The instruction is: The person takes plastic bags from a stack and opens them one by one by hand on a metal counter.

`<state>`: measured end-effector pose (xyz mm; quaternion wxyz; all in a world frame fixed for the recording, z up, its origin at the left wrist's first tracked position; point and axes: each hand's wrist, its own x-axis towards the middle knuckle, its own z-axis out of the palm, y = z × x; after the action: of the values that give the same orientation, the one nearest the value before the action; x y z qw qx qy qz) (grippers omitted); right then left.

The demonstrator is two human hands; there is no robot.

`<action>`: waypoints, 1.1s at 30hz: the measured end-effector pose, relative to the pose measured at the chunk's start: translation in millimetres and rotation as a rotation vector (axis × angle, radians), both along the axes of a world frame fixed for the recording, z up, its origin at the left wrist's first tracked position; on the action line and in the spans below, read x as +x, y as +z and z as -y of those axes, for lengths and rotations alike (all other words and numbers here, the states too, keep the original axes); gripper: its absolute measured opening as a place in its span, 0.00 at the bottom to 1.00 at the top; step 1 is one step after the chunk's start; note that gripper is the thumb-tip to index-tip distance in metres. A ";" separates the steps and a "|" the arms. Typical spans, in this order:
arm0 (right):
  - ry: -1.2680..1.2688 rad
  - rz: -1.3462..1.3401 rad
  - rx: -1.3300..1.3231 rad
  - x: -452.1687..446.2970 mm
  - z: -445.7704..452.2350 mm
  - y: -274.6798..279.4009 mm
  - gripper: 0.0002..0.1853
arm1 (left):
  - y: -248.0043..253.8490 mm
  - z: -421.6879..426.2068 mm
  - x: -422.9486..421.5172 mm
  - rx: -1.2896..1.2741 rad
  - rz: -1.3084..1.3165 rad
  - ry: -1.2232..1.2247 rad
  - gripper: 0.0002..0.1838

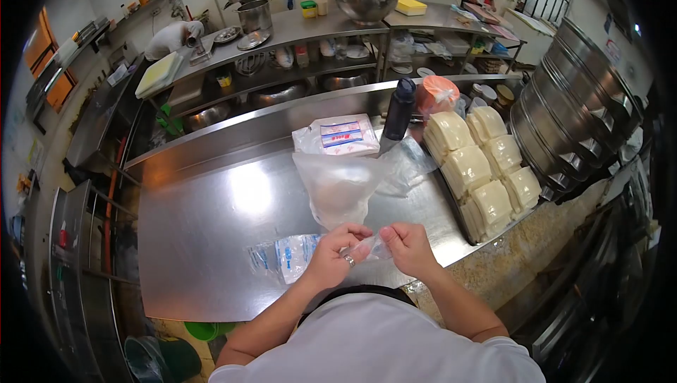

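Note:
Between my two hands, close to my body, is a small clear plastic bag (pixel 379 247). My left hand (pixel 337 254), with a ring on one finger, has its fingers closed on the bag's left side. My right hand (pixel 409 247) pinches the other side. Just beyond them a translucent plastic bag (pixel 337 185) stands on the steel table with something pale inside. Left of my left hand lies a flat pack with blue print (pixel 296 254). A white printed package (pixel 345 136) sits farther back, beside a crumpled clear bag (pixel 407 168).
At the right, a dark tray (pixel 451 207) holds several wrapped pale stacks (pixel 467 170). A black bottle (pixel 400 109) and an orange bag (pixel 437 94) stand behind it. Tall stacked steel cylinders (pixel 571 101) rise at far right. Two other people work in the background.

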<state>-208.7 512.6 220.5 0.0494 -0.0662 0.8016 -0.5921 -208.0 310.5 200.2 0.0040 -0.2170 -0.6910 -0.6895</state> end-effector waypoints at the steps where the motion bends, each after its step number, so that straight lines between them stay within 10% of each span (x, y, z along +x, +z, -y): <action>1: -0.016 -0.052 0.019 -0.9 1.8 -3.6 0.19 | 5.2 -0.7 2.8 0.068 0.037 -0.012 0.08; 8: -0.098 0.172 -0.328 -16.6 8.7 -21.2 0.22 | -30.0 15.4 5.0 0.859 0.563 -0.501 0.15; 13: 0.331 0.548 -1.275 -68.7 -33.6 11.3 0.14 | 1.3 64.5 -28.7 0.276 0.657 -0.495 0.25; 19: -0.024 0.457 -0.642 -141.0 9.8 51.0 0.15 | 53.0 93.5 -122.5 0.477 0.732 -0.120 0.16; 25: 0.014 0.541 -1.057 -174.9 22.2 -186.8 0.08 | -114.0 88.7 -159.2 0.285 0.935 -0.002 0.12; 28: -0.146 0.628 -0.548 -172.1 34.0 -135.5 0.15 | -143.5 85.9 -154.4 0.296 0.905 0.082 0.10; 33: 0.127 0.187 -0.418 -150.1 0.3 -76.5 0.28 | -96.4 77.2 -122.3 0.112 0.423 0.363 0.15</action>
<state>-358.8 512.2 144.0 0.1457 -0.0702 0.6476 -0.7446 -330.3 233.3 103.8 -0.0048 0.0593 -0.6648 -0.7447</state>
